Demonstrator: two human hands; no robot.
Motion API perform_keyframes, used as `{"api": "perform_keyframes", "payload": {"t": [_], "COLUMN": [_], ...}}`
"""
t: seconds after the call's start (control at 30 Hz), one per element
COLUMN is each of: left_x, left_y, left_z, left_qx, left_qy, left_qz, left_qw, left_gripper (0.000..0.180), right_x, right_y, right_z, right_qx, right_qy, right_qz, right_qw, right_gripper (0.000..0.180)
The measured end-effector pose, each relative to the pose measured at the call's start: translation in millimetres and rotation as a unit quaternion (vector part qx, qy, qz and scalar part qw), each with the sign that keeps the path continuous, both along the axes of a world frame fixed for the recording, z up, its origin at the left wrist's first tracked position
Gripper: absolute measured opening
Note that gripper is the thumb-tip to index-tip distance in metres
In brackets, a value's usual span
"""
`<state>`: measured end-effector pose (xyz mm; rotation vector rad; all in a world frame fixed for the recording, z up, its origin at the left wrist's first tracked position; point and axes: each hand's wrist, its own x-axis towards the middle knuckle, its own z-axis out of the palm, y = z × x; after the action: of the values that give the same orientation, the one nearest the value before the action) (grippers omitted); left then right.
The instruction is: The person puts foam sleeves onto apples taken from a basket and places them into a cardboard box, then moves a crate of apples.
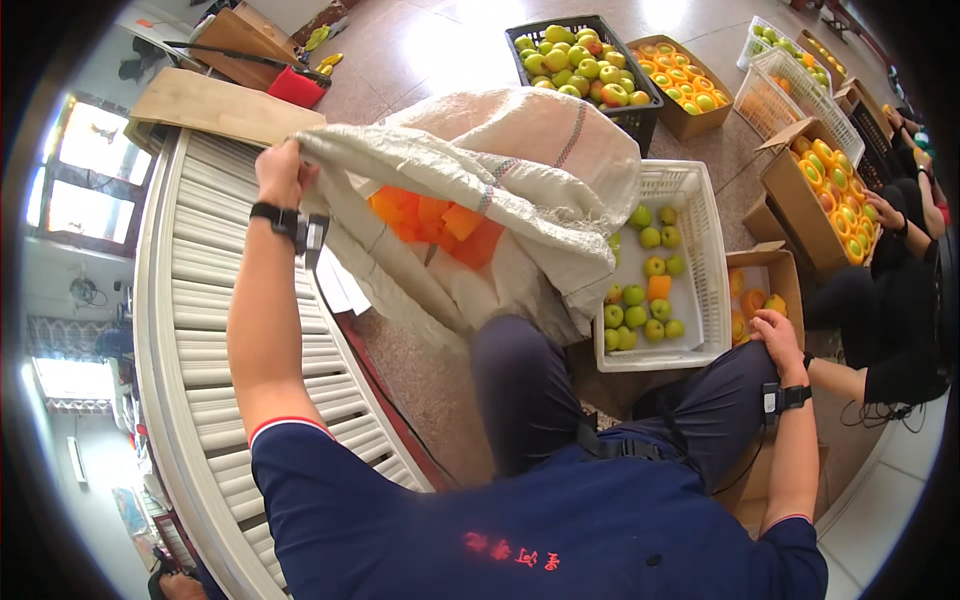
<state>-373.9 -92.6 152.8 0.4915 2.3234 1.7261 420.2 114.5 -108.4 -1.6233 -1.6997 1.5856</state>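
Observation:
At the left, my left hand (283, 172) is closed on the gathered rim of a large white woven sack (560, 165) and holds its mouth up. Inside the sack show orange foam fruit sleeves (440, 222), partly covered by the fabric. My right hand (775, 333) rests on my right knee with its fingers spread, holding nothing. Between the sack and that knee stands a white plastic crate (690, 285) with green apples (632, 316) and an orange piece (659, 288) in it. Beside my right hand is a cardboard box (785, 268) with several fruits in orange sleeves.
A white slatted radiator (230, 290) runs along my left. Ahead stand a black crate of apples (575, 65) and a box of sleeved fruit (680, 85). Another sleeved-fruit box (815, 200) is at right, where a person's hand (885, 212) touches it. White crates (800, 105) stand behind.

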Motion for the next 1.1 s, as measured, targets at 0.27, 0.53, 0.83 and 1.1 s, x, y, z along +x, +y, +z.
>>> {"api": "perform_keyframes", "payload": {"t": [0.27,0.53,0.83,1.1], "left_x": [-13.3,71.4,80.3,70.5], "left_y": [106.3,95.5,79.4,132.4], "left_z": [-34.0,-104.9,-124.8,-90.5], "left_qx": [0.19,-0.458,-0.478,-0.395], "left_qy": [0.158,0.429,0.576,0.481], "left_qz": [-0.136,-0.269,-0.219,-0.052], "left_qw": [0.959,0.73,0.627,0.781], "left_gripper": [0.023,0.11,0.075,0.021], "right_x": [9.7,5.8,-4.0,-4.6], "right_y": [-6.7,-11.8,-1.0,-2.2], "right_z": [-1.3,18.8,4.2,4.5], "right_qx": [0.006,-0.005,-0.013,-0.024], "right_qy": [-0.006,-0.033,-0.018,-0.006], "right_qz": [-0.023,-0.031,-0.008,-0.021], "right_qw": [1.0,0.999,1.0,0.999], "right_gripper": [0.034,0.031,0.031,0.03]}}
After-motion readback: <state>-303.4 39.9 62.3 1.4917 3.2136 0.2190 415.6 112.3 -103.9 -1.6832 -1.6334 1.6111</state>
